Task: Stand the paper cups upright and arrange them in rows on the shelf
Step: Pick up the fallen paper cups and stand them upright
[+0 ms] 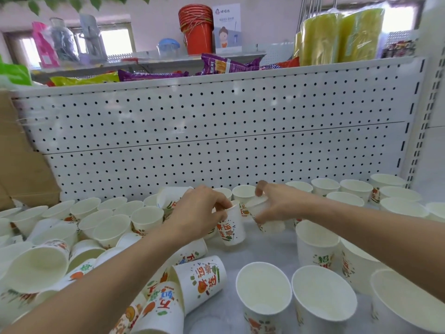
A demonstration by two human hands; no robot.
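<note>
Paper cup (231, 229) rim pinched by left hand (199, 209); right hand (279, 203) grip round neighbouring cup (266, 222); bare shelf (263, 248) gap just below

Toppled paper cups (199, 283) heaped at left of white shelf (257, 250); upright cups (322, 300) in rows at right; two held cups (231, 229) at centre.

On my feed, the left forearm (108, 273) and the right forearm (361, 227) are bare from the edge of my view to the wrists. The left hand (197, 208) and the right hand (277, 203) are bare too, with slim fingers, slightly blurred.
</note>
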